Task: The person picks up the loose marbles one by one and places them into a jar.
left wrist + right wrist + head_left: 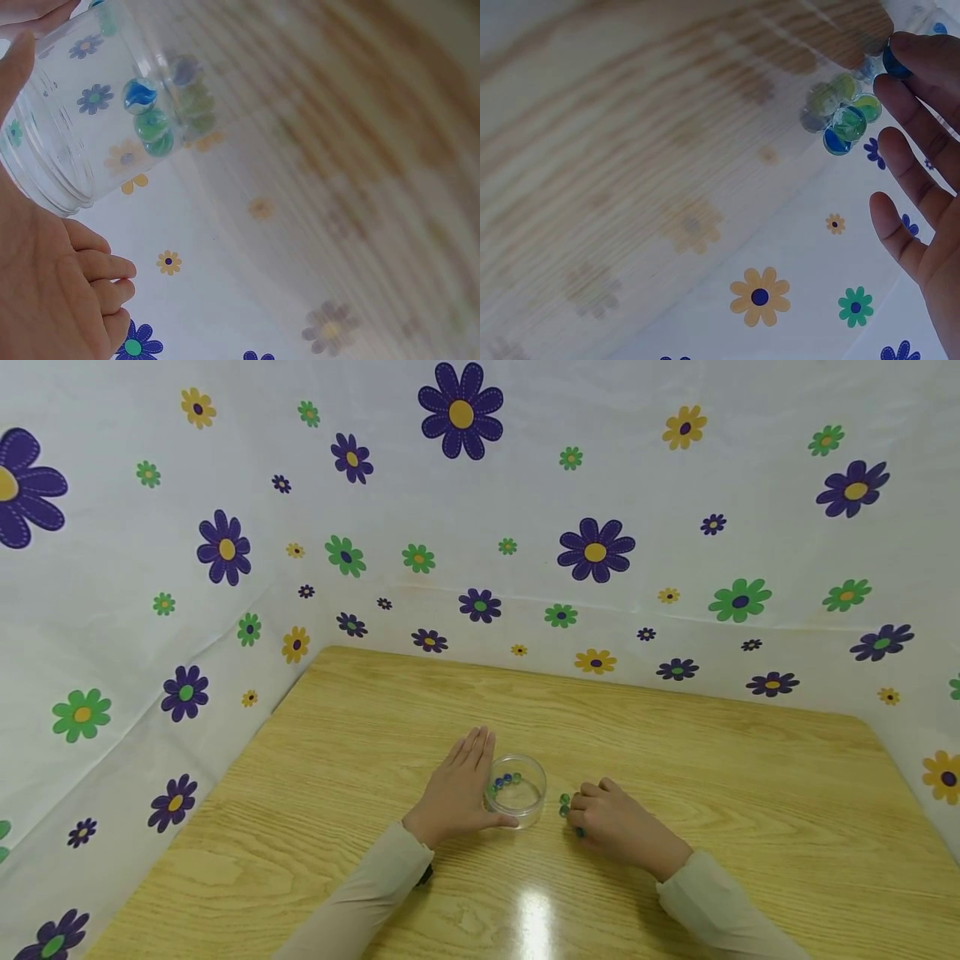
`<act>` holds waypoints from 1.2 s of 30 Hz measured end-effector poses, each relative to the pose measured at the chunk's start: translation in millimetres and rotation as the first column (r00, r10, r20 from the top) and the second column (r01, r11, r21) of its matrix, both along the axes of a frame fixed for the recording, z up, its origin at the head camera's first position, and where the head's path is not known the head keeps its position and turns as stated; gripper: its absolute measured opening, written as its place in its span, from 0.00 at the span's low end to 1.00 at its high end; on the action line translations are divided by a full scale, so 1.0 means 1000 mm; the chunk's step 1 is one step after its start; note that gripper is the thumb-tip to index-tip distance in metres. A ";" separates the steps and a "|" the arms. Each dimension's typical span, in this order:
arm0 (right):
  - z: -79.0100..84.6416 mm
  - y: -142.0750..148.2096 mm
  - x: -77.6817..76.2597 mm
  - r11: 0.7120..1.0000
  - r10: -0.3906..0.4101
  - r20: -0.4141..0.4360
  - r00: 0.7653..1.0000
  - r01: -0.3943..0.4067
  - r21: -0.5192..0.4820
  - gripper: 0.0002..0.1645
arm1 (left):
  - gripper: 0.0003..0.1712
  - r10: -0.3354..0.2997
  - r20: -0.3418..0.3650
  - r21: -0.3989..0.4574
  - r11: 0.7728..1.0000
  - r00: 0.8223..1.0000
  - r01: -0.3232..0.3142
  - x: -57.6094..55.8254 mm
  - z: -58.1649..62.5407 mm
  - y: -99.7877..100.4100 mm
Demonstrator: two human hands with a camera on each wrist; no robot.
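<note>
A clear, round, open-topped jar (529, 817) stands on the table, with several blue and green marbles (507, 778) on its bottom. My left hand (457, 793) rests along the jar's left side, its fingers straight and the thumb reaching across the near side. The left wrist view shows the jar's threaded rim (75, 202) beside that palm. To the right of the jar, my right hand (618, 827) pinches a dark blue marble (895, 64) between thumb and index finger. Loose green and blue marbles (849, 122) lie on the table by its fingertips.
The wood-grain table (360, 718) is glossy and reflects a light near its front. White cloth (510, 502) printed with flowers hangs behind it and along the sides. Something small and dark (425, 875) shows beneath the left wrist.
</note>
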State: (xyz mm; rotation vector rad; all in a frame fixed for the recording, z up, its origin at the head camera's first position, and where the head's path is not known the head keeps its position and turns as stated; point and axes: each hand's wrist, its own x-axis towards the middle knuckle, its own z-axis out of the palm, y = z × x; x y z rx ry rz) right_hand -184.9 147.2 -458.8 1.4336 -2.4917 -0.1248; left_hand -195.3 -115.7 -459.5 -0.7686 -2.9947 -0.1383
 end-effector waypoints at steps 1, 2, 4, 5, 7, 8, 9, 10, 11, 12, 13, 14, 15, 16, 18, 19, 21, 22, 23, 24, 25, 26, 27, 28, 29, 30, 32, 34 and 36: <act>0.000 0.000 0.000 1.000 0.001 -0.001 1.000 -0.001 0.000 0.10 | 0.70 0.001 0.002 -0.002 1.000 1.000 -0.001 0.000 0.000 0.000; 0.000 0.000 0.000 1.000 0.002 0.000 1.000 -0.002 0.001 0.10 | 0.70 0.003 0.004 -0.004 1.000 1.000 -0.003 0.000 0.000 0.000; 0.000 0.000 0.000 1.000 0.002 0.001 1.000 -0.002 -0.002 0.09 | 0.70 0.005 0.011 -0.002 1.000 1.000 -0.005 0.001 0.001 0.000; 0.000 0.000 0.000 1.000 0.002 0.004 1.000 -0.002 -0.006 0.08 | 0.70 0.004 0.013 0.000 1.000 1.000 -0.004 0.001 0.001 0.000; 0.001 0.000 0.001 1.000 -0.004 0.008 1.000 0.004 -0.015 0.07 | 0.70 0.004 0.017 0.000 1.000 1.000 -0.004 0.001 0.001 0.000; 0.002 0.000 0.001 1.000 -0.009 0.013 1.000 0.009 -0.020 0.06 | 0.70 0.004 0.017 0.000 1.000 1.000 -0.004 0.002 0.002 0.000; 0.003 0.001 0.001 1.000 -0.012 0.017 1.000 0.013 -0.027 0.06 | 0.70 0.003 0.018 0.003 1.000 1.000 -0.003 0.002 0.002 0.000; 0.004 0.001 0.001 0.999 -0.016 0.020 1.000 0.016 -0.032 0.06 | 0.70 0.003 0.018 0.003 1.000 1.000 -0.003 0.002 0.002 0.000; 0.005 0.001 0.000 0.999 -0.020 0.021 1.000 0.020 -0.036 0.07 | 0.70 0.002 0.018 0.004 1.000 1.000 -0.002 0.002 0.002 0.000; 0.006 0.001 0.000 0.999 -0.023 0.021 1.000 0.024 -0.041 0.07 | 0.70 0.002 0.017 0.001 1.000 1.000 -0.002 0.002 0.002 0.000; 0.007 0.002 0.000 0.999 -0.025 0.018 1.000 0.026 -0.045 0.08 | 0.70 0.002 0.017 0.001 1.000 1.000 -0.002 0.002 0.002 0.000; 0.009 0.002 0.000 0.998 -0.027 0.017 0.999 0.028 -0.049 0.09 | 0.70 0.002 0.015 0.001 1.000 1.000 -0.002 0.002 0.002 0.000; 0.010 0.002 0.000 0.998 -0.028 0.009 1.000 0.029 -0.053 0.10 | 0.70 0.001 0.015 0.003 1.000 1.000 -0.001 0.002 0.002 0.000; 0.011 0.002 0.000 0.998 -0.030 0.005 1.000 0.031 -0.057 0.10 | 0.70 0.000 0.014 0.002 1.000 1.000 0.000 0.002 0.002 0.000; 0.015 0.002 0.001 0.997 -0.033 -0.003 0.999 0.032 -0.071 0.12 | 0.70 -0.001 0.012 0.002 1.000 1.000 0.001 0.002 0.002 0.000; 0.017 0.001 0.001 0.996 -0.034 -0.009 0.999 0.033 -0.078 0.12 | 0.70 -0.002 0.011 0.003 1.000 1.000 0.002 0.002 0.002 0.000; 0.021 0.001 0.001 0.994 -0.035 -0.015 0.999 0.033 -0.102 0.13 | 0.70 -0.003 0.012 0.004 1.000 1.000 0.003 0.001 0.002 0.000; 0.023 0.001 0.001 0.993 -0.037 -0.018 0.999 0.035 -0.114 0.12 | 0.70 -0.003 0.012 0.003 1.000 1.000 0.002 0.001 0.002 -0.001; 0.025 0.000 0.001 0.992 -0.038 -0.028 0.999 0.034 -0.125 0.12 | 0.70 -0.003 0.011 0.002 1.000 1.000 0.003 0.001 0.001 -0.001; 0.026 0.000 0.000 0.990 -0.041 -0.036 0.998 0.036 -0.137 0.11 | 0.70 -0.002 0.011 0.003 1.000 1.000 0.002 0.001 0.001 -0.001; 0.027 0.000 0.001 0.988 -0.044 -0.043 0.998 0.037 -0.149 0.11 | 0.70 -0.003 0.010 0.002 1.000 1.000 0.002 0.001 0.001 -0.001; 0.029 0.000 0.001 0.987 -0.046 -0.051 0.998 0.038 -0.159 0.11 | 0.70 -0.002 0.007 0.002 1.000 1.000 0.002 0.001 0.001 -0.001; 0.030 -0.001 0.000 0.985 -0.050 -0.059 0.997 0.039 -0.167 0.11 | 0.70 -0.002 0.004 0.000 1.000 1.000 0.002 0.001 0.000 -0.001; 0.032 -0.001 0.000 0.984 -0.052 -0.069 0.996 0.039 -0.175 0.11 | 0.70 -0.002 0.001 -0.001 1.000 1.000 0.002 0.001 0.000 -0.001; 0.033 -0.001 0.000 0.983 -0.054 -0.073 0.996 0.040 -0.182 0.11 | 0.70 -0.002 -0.002 -0.002 1.000 1.000 0.002 0.001 0.001 -0.001; 0.035 -0.002 0.000 0.981 -0.055 -0.074 0.996 0.040 -0.190 0.11 | 0.70 -0.002 -0.004 -0.001 1.000 1.000 0.002 0.001 0.001 -0.001; 0.037 -0.003 0.000 0.977 -0.056 -0.079 0.995 0.038 -0.208 0.12 | 0.70 -0.002 -0.006 0.000 1.000 1.000 0.002 0.001 0.001 -0.001; 0.040 -0.005 0.000 0.972 -0.053 -0.080 0.995 0.033 -0.234 0.13 | 0.70 -0.002 -0.006 0.003 1.000 1.000 0.002 0.002 0.001 -0.001; 0.042 -0.007 0.000 0.964 -0.050 -0.079 0.996 0.028 -0.263 0.13 | 0.70 -0.002 -0.004 0.007 1.000 1.000 0.002 0.002 0.001 -0.001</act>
